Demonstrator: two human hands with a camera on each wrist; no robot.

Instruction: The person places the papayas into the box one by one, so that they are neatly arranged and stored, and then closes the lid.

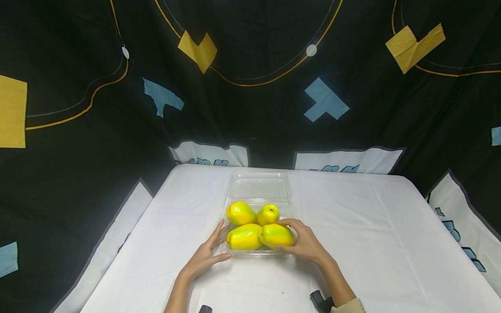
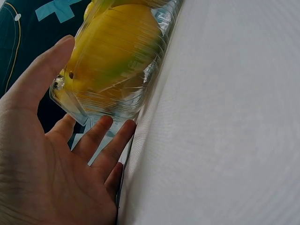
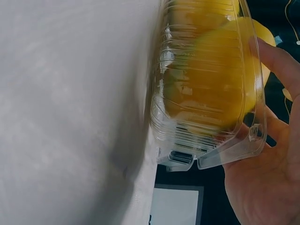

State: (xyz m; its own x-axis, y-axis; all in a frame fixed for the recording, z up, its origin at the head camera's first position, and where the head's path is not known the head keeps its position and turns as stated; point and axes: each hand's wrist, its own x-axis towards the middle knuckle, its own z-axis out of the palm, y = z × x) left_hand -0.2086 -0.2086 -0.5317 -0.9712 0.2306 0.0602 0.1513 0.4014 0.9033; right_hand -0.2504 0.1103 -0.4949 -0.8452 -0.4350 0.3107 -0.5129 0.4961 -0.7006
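Note:
A clear plastic clamshell box (image 1: 256,253) sits on the table with several yellow-green mangoes in two rows inside it. Its lid (image 1: 260,186) lies folded back on the far side. My right hand (image 1: 307,245) curls round the front right mango (image 1: 277,236), thumb on its near side and fingers behind. In the right wrist view that mango (image 3: 218,70) shows through the ribbed wall. At the box's left side, my left hand (image 1: 201,261) is spread, its thumb by the near left corner. The front left mango (image 1: 244,237) lies nearest to it.
A white cloth covers the table (image 1: 372,230). Behind it hangs a black curtain (image 1: 254,126) with yellow and blue patches. Dark strap ends (image 1: 321,301) show near my right wrist at the bottom of the head view.

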